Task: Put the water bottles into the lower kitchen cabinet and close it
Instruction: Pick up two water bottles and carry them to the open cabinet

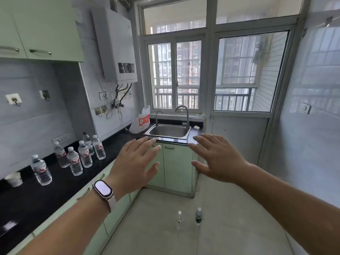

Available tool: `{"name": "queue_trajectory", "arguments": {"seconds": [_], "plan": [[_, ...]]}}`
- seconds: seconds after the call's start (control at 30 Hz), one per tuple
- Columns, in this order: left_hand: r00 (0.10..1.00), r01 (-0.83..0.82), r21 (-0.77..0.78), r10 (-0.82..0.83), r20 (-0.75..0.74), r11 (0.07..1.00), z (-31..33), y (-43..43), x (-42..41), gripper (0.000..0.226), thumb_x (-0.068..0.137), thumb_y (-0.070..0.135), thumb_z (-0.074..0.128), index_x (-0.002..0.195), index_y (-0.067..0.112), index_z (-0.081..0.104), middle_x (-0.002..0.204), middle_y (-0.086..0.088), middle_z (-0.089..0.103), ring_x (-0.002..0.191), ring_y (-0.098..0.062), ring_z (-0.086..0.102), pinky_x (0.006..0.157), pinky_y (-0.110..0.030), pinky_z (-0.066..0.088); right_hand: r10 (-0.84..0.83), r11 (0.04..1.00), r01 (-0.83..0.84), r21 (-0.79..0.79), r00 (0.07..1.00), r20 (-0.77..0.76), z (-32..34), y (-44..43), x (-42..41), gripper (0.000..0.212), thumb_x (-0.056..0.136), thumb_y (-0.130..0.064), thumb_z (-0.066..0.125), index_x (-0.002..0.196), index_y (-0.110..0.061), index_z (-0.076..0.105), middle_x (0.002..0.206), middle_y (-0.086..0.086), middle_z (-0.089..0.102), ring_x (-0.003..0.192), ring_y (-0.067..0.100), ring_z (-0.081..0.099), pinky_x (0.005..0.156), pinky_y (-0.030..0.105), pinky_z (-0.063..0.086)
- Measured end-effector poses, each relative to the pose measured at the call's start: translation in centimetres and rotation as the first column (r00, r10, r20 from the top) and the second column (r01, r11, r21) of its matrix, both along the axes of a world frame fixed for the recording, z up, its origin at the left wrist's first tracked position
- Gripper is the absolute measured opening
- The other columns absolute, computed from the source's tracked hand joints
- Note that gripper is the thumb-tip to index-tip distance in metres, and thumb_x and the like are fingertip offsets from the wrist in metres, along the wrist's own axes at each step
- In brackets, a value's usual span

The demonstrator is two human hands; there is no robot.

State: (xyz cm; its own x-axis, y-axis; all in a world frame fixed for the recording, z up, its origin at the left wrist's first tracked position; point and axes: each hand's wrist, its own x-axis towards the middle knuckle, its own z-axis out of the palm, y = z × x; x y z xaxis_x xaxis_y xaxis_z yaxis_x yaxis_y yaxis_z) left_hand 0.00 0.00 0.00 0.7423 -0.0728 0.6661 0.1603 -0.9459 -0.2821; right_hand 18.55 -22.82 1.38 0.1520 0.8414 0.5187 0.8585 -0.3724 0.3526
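Observation:
Several clear water bottles [79, 159] with red labels stand on the black counter [55, 190] at the left. Two more bottles stand on the floor: a clear one [179, 219] and a green-labelled one [198, 216]. The pale green lower cabinet [176, 166] under the sink has its doors shut. My left hand [136, 162], with a watch on the wrist, and my right hand [219, 157] are both raised in front of me, fingers spread, holding nothing.
A steel sink [168, 131] with a tap sits below the window. A plastic bag [140, 121] leans beside it. A white paper cup [14, 179] stands on the counter's near left. A water heater [116, 45] hangs on the wall. Grey floor tiles [230, 227] spread ahead.

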Motion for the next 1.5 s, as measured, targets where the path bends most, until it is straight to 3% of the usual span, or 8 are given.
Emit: {"name": "queue_trajectory", "arguments": {"seconds": [0.4,1.07,1.5], "plan": [[0.993,0.055,-0.058,-0.061,-0.103,0.997,-6.3,1.4,3.2,0.047,0.090,0.040,0.051,0.125,0.014,0.067,0.133,-0.010,0.064,0.124,-0.031,0.058,0.104,-0.046,0.040,-0.093,0.994,0.087,-0.063,0.990,-0.106,-7.0,-0.1,1.8,0.058,0.091,-0.057,0.044,0.135,-0.021,0.057,0.134,0.006,0.059,0.123,0.027,0.055,0.100,0.043,0.045],[0.973,-0.074,-0.147,0.039,-0.228,0.986,-11.6,-10.4,25.5,0.047,0.089,0.042,0.051,0.125,0.016,0.068,0.133,-0.008,0.064,0.125,-0.030,0.057,0.106,-0.047,0.038,-0.005,0.997,-0.015,-0.076,0.968,-0.252,-14.0,-9.8,25.9,0.060,0.088,-0.057,0.044,0.132,-0.019,0.061,0.130,0.008,0.062,0.120,0.031,0.057,0.099,0.044,0.047],[0.968,-0.098,-0.174,0.053,-0.246,0.980,-14.9,-9.4,31.8,0.046,0.087,0.042,0.053,0.124,0.019,0.068,0.132,-0.006,0.065,0.125,-0.027,0.054,0.106,-0.044,0.036,0.043,0.996,-0.070,-0.063,0.936,-0.350,-17.0,-8.0,32.3,0.059,0.087,-0.059,0.046,0.131,-0.022,0.061,0.129,0.006,0.063,0.120,0.029,0.058,0.099,0.043,0.048]]}}
